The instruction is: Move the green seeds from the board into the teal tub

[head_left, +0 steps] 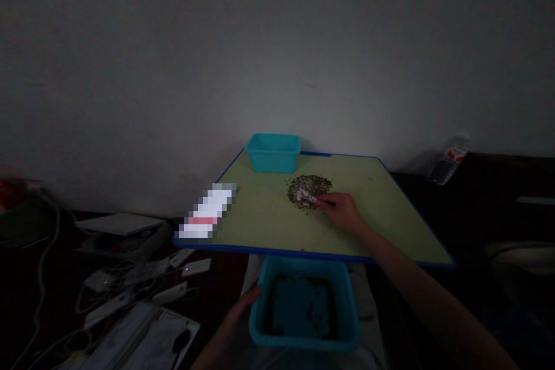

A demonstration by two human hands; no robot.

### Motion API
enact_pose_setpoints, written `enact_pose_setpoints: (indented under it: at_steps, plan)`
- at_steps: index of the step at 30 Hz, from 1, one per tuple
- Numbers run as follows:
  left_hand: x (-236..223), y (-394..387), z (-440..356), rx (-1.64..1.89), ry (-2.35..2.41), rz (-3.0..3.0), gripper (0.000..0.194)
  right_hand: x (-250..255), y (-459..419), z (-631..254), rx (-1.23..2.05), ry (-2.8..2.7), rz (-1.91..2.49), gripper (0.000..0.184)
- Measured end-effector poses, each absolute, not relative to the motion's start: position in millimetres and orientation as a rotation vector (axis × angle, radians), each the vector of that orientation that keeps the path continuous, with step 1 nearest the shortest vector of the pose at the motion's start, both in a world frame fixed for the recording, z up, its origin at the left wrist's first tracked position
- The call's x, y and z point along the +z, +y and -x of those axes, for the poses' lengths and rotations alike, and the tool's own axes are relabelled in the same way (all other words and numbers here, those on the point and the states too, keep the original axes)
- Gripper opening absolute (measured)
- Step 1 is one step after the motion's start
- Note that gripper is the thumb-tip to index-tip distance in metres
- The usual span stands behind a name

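My right hand (342, 211) is closed in a pinch on a small whitish flat tool (309, 196), whose exact kind I cannot make out. The tool's far end touches a loose pile of small brownish-green grains (318, 184) on the board. Below the board's near edge, a blue plastic bin (256, 324) rests at my lap with dark bits along its inner bottom. My left hand (243, 307) grips this bin by its left side, thumb near the rim; the other fingers are hidden. A second blue bin (274, 161) stands behind the pile.
The pale tabletop board (255, 219) has a blue edge. A phone-like bright screen (208, 212), blurred out, lies at its left. Power strips and cables (171, 292) clutter the lower left. A plastic bottle (450, 160) lies at the right by the wall.
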State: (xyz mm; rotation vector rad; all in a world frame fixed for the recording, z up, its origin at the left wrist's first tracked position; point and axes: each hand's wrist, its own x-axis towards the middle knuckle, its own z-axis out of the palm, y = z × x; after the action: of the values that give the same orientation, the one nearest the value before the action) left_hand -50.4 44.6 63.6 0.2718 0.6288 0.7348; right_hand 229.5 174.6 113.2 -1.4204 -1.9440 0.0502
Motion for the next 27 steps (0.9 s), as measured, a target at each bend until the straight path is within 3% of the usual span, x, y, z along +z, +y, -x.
enact_pose_setpoints:
  at_steps: [15, 27]
  plan:
    - [80, 44, 51, 0.681, 0.629, -0.263, 0.056, 112, 175, -230, 0.056, -1.927, 1.444, 0.023]
    - [68, 43, 50, 0.692, 0.589, -0.281, 0.056, 111, 176, -230, 0.062, -1.927, 1.436, 0.024]
